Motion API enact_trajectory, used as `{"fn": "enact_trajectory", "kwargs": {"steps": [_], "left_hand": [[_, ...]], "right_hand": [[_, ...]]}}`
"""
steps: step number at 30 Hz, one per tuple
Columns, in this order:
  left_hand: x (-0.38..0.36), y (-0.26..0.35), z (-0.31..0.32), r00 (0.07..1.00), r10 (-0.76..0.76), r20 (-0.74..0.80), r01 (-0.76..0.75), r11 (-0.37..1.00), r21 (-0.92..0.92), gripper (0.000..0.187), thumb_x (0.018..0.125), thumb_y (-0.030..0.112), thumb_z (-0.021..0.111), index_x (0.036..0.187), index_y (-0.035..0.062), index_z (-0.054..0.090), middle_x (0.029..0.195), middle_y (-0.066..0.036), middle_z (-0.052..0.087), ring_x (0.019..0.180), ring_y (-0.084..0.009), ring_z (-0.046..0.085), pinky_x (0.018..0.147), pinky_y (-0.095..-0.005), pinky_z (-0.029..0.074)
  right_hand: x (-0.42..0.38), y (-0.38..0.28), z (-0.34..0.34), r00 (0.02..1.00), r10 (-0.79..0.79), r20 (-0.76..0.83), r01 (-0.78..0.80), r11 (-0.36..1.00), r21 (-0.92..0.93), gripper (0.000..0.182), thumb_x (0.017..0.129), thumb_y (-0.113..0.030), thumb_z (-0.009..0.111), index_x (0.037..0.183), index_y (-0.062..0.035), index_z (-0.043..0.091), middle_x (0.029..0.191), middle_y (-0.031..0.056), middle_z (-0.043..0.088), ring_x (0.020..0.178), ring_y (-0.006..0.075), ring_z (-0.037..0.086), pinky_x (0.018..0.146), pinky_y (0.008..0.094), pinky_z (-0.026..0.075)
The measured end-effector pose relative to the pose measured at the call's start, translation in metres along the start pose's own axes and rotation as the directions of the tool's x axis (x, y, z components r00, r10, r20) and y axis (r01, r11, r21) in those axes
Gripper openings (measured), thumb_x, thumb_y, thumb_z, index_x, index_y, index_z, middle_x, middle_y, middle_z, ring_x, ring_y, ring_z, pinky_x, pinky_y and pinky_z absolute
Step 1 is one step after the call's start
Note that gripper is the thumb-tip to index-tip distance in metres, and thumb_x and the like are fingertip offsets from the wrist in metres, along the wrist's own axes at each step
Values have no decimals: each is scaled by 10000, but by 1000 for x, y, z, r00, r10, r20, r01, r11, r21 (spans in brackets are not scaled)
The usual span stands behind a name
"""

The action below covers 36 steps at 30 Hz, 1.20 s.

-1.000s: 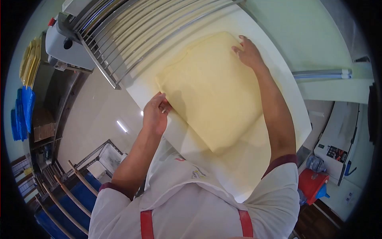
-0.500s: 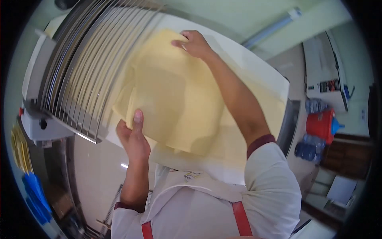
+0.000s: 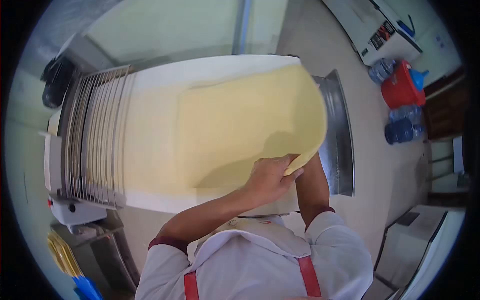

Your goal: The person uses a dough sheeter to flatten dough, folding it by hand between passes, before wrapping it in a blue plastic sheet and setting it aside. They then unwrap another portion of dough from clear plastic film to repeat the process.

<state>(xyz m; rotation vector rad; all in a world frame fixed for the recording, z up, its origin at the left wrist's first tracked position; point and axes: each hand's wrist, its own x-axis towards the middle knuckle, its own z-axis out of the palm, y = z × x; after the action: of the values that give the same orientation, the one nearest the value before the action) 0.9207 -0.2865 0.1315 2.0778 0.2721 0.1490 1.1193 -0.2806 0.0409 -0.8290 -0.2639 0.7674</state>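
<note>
A wide, pale yellow sheet of dough (image 3: 230, 120) lies over the white belt (image 3: 165, 67) of a dough sheeter. Its right end is lifted and curls up past the belt's end. My left hand (image 3: 272, 176) grips the near right corner of the sheet, thumb and fingers closed on the edge. My right forearm (image 3: 312, 187) reaches up under the raised end, and the dough hides that hand and its fingers. To the left, the wire guard (image 3: 100, 140) stands over the belt and rollers.
Past the belt's right end sits a metal tray (image 3: 340, 135). On the floor beyond are a red bucket (image 3: 400, 90) and several large water bottles (image 3: 400, 131). A white appliance (image 3: 372, 30) stands at the far right. Yellow and blue items (image 3: 65, 255) hang at lower left.
The dough has moved right, from near the wire guard to the belt's right end. My left hand has come across to its right corner; my right hand has gone under it. The view has turned.
</note>
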Motion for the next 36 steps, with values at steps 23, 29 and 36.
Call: {"fn": "enact_trajectory", "kwargs": {"steps": [23,29,36], "left_hand": [[155,-235,-148,983,-115,-144,177,813,554,375,934,353,544,865,-9,611,852,-197,654,822,-391,612,747,-438,471],[196,-214,-129,961,-273,46,195,784,589,538,957,471,422,790,7,636,824,-220,653,816,-408,611,765,-475,463],[279,-170,-27,996,10,91,-61,809,584,497,969,450,409,924,26,665,852,-246,647,867,-428,615,782,-497,469]], "right_hand": [[-228,118,15,812,204,-547,23,926,378,292,965,-109,515,1255,-71,515,1210,54,595,1126,171,561,934,322,475],[-232,1,-33,684,728,-47,-619,546,-565,265,965,-188,536,1153,-15,604,930,101,680,819,175,662,842,318,527],[-65,-33,-130,971,-215,-104,39,573,-818,451,947,-97,527,1370,-2,404,1338,145,498,1252,227,477,1038,318,366]]}}
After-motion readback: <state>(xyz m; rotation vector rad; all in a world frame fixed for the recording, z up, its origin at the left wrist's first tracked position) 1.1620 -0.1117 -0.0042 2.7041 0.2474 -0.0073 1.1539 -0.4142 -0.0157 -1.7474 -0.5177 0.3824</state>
